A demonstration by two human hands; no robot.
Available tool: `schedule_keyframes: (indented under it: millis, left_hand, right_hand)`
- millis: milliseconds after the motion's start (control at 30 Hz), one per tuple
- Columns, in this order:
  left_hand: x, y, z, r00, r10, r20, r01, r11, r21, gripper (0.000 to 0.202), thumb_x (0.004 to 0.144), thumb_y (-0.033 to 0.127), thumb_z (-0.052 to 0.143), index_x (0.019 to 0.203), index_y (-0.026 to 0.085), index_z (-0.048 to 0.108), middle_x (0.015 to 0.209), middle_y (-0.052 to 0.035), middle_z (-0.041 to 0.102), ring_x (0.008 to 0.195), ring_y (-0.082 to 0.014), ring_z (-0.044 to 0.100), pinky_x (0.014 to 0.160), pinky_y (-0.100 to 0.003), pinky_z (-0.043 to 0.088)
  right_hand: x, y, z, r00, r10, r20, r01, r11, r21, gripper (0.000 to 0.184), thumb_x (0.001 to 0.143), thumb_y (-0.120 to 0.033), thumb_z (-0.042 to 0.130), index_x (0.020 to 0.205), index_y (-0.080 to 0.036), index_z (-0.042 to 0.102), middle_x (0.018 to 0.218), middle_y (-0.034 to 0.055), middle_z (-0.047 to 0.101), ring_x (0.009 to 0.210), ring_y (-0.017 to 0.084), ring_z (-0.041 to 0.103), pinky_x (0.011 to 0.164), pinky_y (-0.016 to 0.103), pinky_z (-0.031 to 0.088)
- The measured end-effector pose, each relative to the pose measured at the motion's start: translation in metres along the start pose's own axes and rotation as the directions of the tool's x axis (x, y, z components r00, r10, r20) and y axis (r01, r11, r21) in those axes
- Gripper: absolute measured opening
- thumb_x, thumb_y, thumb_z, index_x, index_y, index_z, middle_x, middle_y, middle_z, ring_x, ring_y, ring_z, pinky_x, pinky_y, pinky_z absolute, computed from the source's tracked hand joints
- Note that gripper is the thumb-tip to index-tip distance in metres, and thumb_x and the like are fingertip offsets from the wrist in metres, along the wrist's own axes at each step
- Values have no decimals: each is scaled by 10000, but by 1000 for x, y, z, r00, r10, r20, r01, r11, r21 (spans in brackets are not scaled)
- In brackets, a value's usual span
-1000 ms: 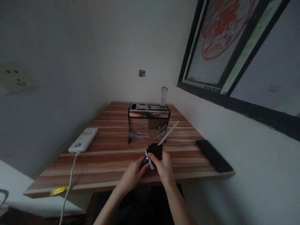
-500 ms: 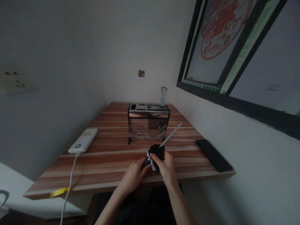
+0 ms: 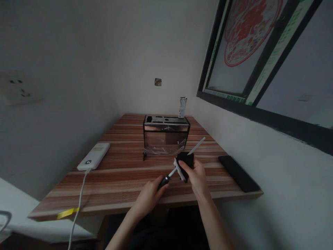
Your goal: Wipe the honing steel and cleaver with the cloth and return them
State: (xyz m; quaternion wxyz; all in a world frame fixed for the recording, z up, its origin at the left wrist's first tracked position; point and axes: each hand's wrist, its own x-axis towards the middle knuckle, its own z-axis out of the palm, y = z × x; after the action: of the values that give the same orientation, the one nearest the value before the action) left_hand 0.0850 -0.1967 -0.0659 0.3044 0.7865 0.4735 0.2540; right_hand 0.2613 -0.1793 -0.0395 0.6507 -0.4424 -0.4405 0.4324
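My left hand (image 3: pixel 150 194) is closed around the dark handle of a slim white-bladed knife (image 3: pixel 198 144) that slants up to the right above the wooden table (image 3: pixel 125 173). My right hand (image 3: pixel 197 175) pinches a folded black cloth (image 3: pixel 185 161) with a white edge around the blade, partway up it. The blade's tip pokes out beyond the cloth, near the right front corner of a clear-sided knife block (image 3: pixel 165 136) with a slotted black top.
A white power bank (image 3: pixel 94 156) with a cable lies at the table's left. A black phone (image 3: pixel 238 168) lies by the right edge. A small silvery tube (image 3: pixel 182 107) stands against the back wall. A framed window (image 3: pixel 260 52) fills the right wall.
My right hand has slid the cloth up the blade to the right, away from my left hand. A stretch of white blade now shows between the handle and the cloth.
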Motion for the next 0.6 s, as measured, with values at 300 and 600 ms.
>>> schedule_keyframes:
  millis: [300, 600]
  left_hand:
    - [-2, 0, 0, 1000, -9, 1, 9, 999, 44, 237, 902, 357, 415, 988, 198, 567, 830, -44, 682, 776, -203, 629, 664, -236, 392]
    - [-2, -3, 1, 1000, 1, 20, -2, 999, 41, 258, 903, 361, 415, 1025, 199, 576, 896, -62, 691, 844, -214, 636, 721, -244, 415]
  right_hand:
    - [23, -34, -20, 993, -49, -108, 51, 999, 19, 295, 606, -383, 781, 766, -150, 698, 667, 52, 712, 455, 148, 599, 323, 214, 444]
    - [50, -50, -44, 963, -161, -215, 169, 986, 17, 310, 626, -379, 768, 818, -148, 691, 701, 38, 703, 511, 132, 605, 352, 185, 436]
